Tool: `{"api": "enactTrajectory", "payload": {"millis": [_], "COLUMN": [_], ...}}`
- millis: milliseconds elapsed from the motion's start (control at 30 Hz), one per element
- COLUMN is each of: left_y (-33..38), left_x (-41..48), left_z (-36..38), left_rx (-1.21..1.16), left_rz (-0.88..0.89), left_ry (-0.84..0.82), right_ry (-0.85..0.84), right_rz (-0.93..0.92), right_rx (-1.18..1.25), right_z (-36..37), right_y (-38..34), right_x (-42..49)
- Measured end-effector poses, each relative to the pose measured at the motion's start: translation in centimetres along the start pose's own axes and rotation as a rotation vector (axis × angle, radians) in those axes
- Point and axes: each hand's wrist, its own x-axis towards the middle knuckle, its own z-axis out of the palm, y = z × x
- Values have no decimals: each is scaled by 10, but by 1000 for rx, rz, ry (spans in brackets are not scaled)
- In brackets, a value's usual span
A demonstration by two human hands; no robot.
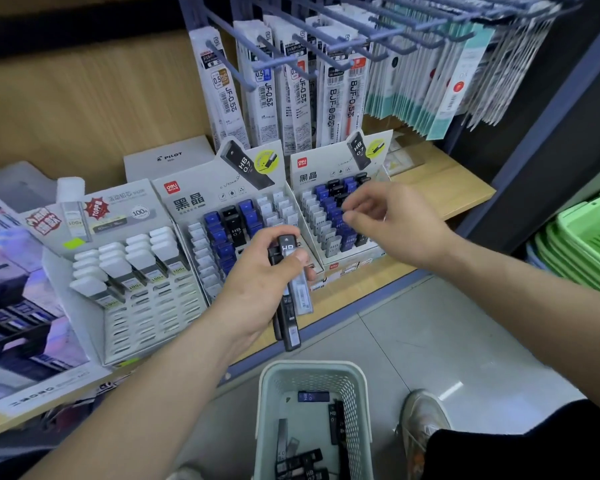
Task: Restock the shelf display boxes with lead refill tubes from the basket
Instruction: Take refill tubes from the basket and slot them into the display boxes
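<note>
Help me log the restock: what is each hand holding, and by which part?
The left hand grips several lead refill tubes near their upper ends, thumb across the front one. The right hand, over the right display box, is blurred; cannot tell.

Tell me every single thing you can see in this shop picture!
display boxes: three, white-grey, side by side on the shelf
shelved tubes: many, white, blue and black, standing in the boxes
Pilot box: one, white, behind the display boxes
hanging refill packs: many, mostly white, on hooks above
basket: one, pale green-grey, on the floor
basket tubes: several, mostly black, one blue, lying in the basket
green baskets: a stack, bright green, far right
shoe: one, pale, right of the basket
held tubes: a few, black and grey, in the left hand
left hand: grips those tubes
right hand: over the right box, too blurred to tell if it holds anything
</note>
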Motion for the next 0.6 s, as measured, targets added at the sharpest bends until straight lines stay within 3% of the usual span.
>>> {"api": "enactTrajectory", "payload": {"millis": [133,367,600], "left_y": [7,9,7], "left_x": [-5,-32,-52], "left_z": [0,-3,-20], "left_rx": [14,62,230], "left_rz": [60,104,151], "left_ry": [85,95,82], "right_ry": [-242,-150,-228], "right_rz": [102,216,178], "right_rx": [290,507,512], "right_z": [17,40,46], "right_y": [-45,-64,-72], "right_x": [-48,-87,-96]}}
